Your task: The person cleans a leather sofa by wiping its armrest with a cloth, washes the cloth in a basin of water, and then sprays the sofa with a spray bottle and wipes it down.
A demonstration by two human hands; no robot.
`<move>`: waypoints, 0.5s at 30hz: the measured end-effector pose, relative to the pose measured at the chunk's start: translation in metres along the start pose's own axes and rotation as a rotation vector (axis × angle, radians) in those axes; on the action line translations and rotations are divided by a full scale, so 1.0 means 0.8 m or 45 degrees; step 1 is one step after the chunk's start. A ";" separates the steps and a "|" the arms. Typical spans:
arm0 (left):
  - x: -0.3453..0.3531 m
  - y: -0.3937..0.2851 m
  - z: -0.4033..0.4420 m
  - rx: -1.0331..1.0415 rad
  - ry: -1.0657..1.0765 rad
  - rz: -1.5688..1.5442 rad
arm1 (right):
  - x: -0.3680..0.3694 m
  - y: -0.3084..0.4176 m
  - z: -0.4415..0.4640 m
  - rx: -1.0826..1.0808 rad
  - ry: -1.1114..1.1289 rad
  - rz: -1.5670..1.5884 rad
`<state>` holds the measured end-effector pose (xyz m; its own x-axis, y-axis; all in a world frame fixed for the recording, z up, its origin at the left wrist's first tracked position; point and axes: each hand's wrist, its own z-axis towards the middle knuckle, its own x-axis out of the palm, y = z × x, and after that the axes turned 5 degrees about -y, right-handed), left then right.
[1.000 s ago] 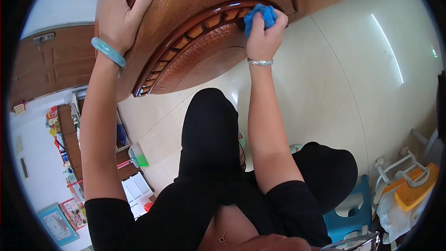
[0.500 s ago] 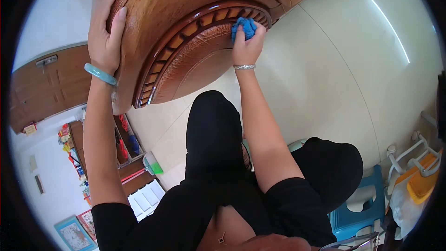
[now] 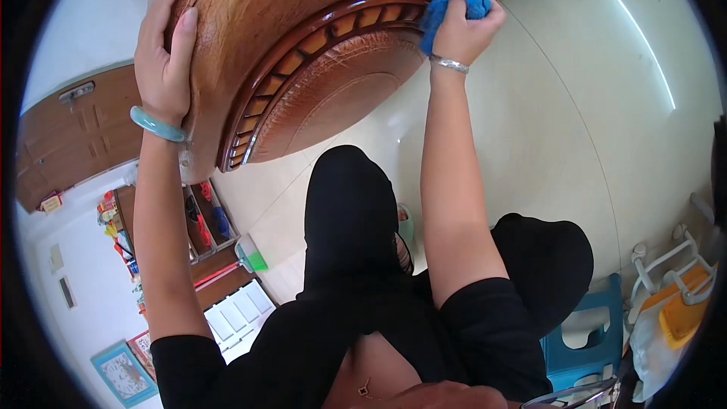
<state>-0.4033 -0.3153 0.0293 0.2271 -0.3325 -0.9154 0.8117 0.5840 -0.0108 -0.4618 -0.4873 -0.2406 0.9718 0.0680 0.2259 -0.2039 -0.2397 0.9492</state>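
Observation:
A brown leather sofa (image 3: 250, 23) fills the top of the view, its side panel framed by a curved, glossy carved wooden trim (image 3: 288, 63). My left hand (image 3: 164, 60) rests on the sofa's leather at the upper left, thumb apart from the fingers, holding nothing. A jade-coloured bangle sits on that wrist. My right hand (image 3: 466, 32) grips a crumpled blue cloth (image 3: 457, 7) at the right end of the trim. The cloth touches the trim and hides its end. A silver bracelet is on the right wrist.
Pale floor tiles (image 3: 530, 136) lie below and right of the sofa. A blue stool (image 3: 583, 333) and a white-framed chair (image 3: 666, 257) with a yellow item stand at the lower right. A green broom (image 3: 250, 254) and a brown cabinet (image 3: 212, 280) are at the left, near a door (image 3: 79, 129).
My right hand and the blue cloth have moved right and up to the end of the trim. My left hand stays on the leather; the view has shifted a little.

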 end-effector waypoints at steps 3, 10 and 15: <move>0.001 -0.004 0.001 -0.004 -0.006 -0.020 | 0.000 -0.013 -0.021 0.035 0.074 -0.039; 0.000 -0.003 0.001 0.026 -0.002 0.062 | -0.028 -0.047 -0.063 0.091 0.347 -0.192; 0.000 -0.004 0.001 0.010 0.013 0.050 | -0.020 -0.058 -0.011 0.014 0.196 -0.152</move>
<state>-0.4057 -0.3175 0.0298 0.2535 -0.3021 -0.9189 0.8064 0.5907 0.0283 -0.4691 -0.4690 -0.2868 0.9591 0.2439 0.1439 -0.0865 -0.2317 0.9689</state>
